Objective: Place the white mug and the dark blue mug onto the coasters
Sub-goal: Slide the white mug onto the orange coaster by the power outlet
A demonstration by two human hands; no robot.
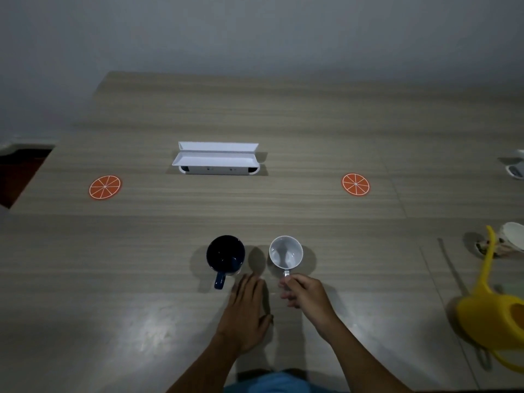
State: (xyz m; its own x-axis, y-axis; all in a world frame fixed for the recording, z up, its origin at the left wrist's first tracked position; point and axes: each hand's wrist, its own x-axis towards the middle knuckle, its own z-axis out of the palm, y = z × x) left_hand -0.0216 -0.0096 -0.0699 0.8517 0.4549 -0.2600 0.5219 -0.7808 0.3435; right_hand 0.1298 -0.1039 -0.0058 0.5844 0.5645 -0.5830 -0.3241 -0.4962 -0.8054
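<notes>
White mug (285,252): handle pinched by right hand (304,290) grip, ready for lifting. Left hand (246,307): fingers spread flat on worktop (283,114) (beside dark blue mug (225,253), apparently reaching).

Both bare forearms reach forward from the bottom edge. The left hand (246,310) lies flat, palm down, fingers stretched ahead and together. The right hand (304,293) curls, fingers pinched closed on a mug handle.

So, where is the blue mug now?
The blue mug stands near the table's front edge, centre-left, beside the white mug, just ahead of the left hand.
</notes>
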